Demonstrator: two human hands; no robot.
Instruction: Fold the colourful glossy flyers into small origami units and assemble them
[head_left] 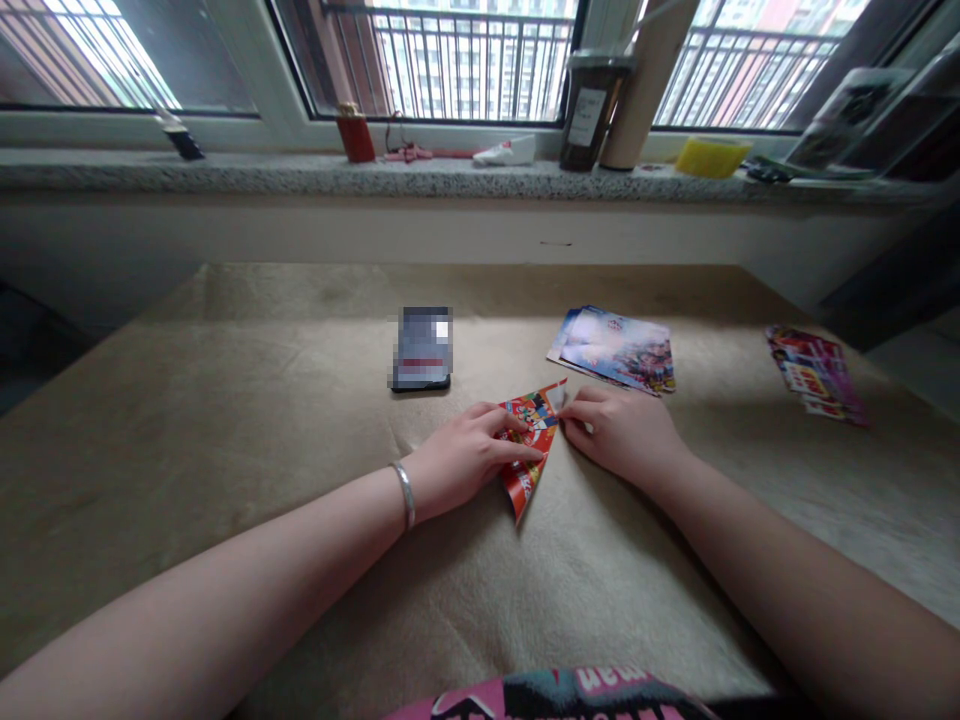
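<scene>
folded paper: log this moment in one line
left hand: flat on folded paper | right hand: fingertips at its upper corner | paper: triangle, on cloth-covered table | nearby: sheet stack, phone

On the desk [225, 420] a dark phone [421, 350] lies at eleven o'clock, picture papers [615, 350] at one, pink papers [817, 375] at two.

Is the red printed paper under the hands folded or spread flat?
Folded: the red printed paper forms a triangle with a sharp point; the left hand lies on it, the right hand touches its top corner.
</scene>
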